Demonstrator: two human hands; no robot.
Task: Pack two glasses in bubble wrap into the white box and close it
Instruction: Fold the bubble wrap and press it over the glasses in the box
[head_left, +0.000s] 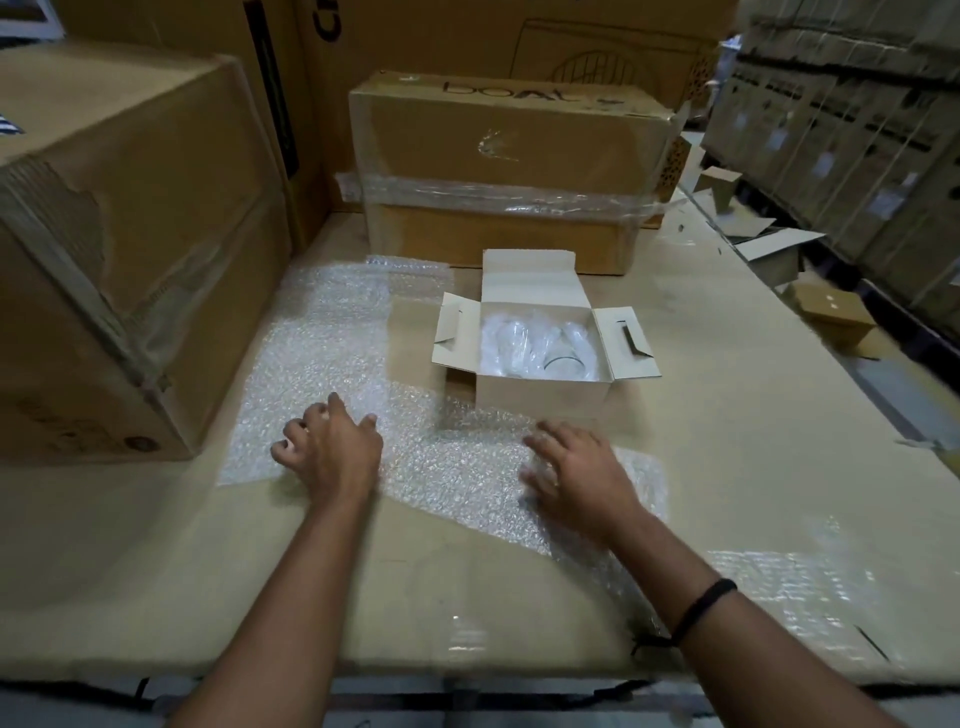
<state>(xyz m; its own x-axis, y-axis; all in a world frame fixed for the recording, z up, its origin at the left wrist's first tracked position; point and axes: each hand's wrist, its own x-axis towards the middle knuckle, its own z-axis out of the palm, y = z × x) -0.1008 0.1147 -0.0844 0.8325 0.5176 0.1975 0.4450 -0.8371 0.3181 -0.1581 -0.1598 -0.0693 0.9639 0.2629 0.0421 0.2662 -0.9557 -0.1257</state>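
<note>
The white box (540, 397) stands open in the middle of the cardboard work surface, its lid flap up at the back and side flaps spread. Inside lie glasses (540, 345) in bubble wrap; how many I cannot tell. A large sheet of bubble wrap (322, 338) is spread to the left of and in front of the box. My left hand (332, 449) rests on the sheet with fingers spread, left of the box. My right hand (576, 470) lies on the sheet just in front of the box, fingers loosely bent and blurred.
A big cardboard box (119, 249) stands at the left. A taped brown box (509, 171) sits right behind the white box. Cardboard scraps (779, 249) and a small brown box (831, 317) lie at the right, beside stacked cartons (857, 130).
</note>
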